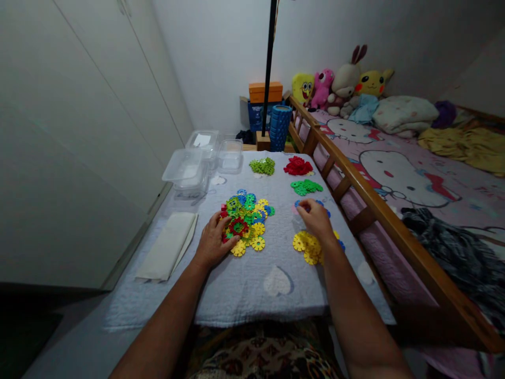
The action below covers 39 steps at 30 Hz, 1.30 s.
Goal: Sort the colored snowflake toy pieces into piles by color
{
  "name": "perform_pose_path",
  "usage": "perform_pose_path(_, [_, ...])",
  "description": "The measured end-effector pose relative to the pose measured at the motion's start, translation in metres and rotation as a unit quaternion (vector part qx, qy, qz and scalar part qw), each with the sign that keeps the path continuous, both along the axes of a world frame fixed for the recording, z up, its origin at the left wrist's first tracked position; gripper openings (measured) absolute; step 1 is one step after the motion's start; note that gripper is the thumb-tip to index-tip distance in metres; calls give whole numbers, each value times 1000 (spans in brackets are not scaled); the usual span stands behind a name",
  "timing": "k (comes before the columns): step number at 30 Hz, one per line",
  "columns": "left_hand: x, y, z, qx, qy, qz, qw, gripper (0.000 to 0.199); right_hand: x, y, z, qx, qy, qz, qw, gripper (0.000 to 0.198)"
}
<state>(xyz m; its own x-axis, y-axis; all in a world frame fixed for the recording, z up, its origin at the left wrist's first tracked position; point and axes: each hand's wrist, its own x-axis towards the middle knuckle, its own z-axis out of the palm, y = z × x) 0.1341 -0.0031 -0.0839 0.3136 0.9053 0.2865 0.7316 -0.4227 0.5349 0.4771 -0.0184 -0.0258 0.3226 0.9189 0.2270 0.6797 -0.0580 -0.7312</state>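
Note:
My left hand [213, 238] lies at the left side of a mixed heap of plastic snowflake discs [249, 221] in yellow, blue, green and red. Its fingers are spread and touch the discs. My right hand [315, 217] is over the small group of blue snowflake discs [327, 212], thumb and forefinger pinched at the edge of a blue disc. Much of the blue group is hidden under that hand. Close below it are yellow discs [307, 246], partly covered by my forearm. Green discs [306, 187] lie just beyond.
Red pieces [298, 166] and light green pieces [262, 166] sit at the table's far side. Clear plastic containers [189, 171] stand at the far left, with a folded cream cloth [168, 247] nearer. A wooden bed rail [347, 176] borders the table's right; a black pole [269, 68] rises behind.

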Motion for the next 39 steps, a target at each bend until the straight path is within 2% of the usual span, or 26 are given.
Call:
perform_pose_path(4, [0, 0, -1, -5, 3, 1, 1000, 59, -59, -5, -12, -27, 19, 106, 994, 12])
perform_pose_path(9, [0, -1, -3, -2, -1, 3, 1000, 59, -97, -9, -36, -21, -8, 146, 989, 12])
perform_pose_path(16, [0, 0, -1, 1, -3, -4, 1000, 58, -103, -16, -42, -33, -63, 172, 982, 27])
perform_pose_path(24, [0, 0, -1, 6, -2, -3, 1000, 57, -103, -13, -43, -50, -38, 173, 983, 11])
perform_pose_path(29, [-1, 2, -4, 8, -8, -5, 1000, 57, -101, -14, -46, -29, -35, 172, 984, 16])
perform_pose_path(34, [0, 2, -3, 11, -8, -6, 1000, 56, -109, -17, -44, -41, -95, 158, 982, 24])
perform_pose_path(39, [1, 2, -2, 8, -12, -1, 1000, 55, -114, -17, -46, -37, -105, 135, 985, 15])
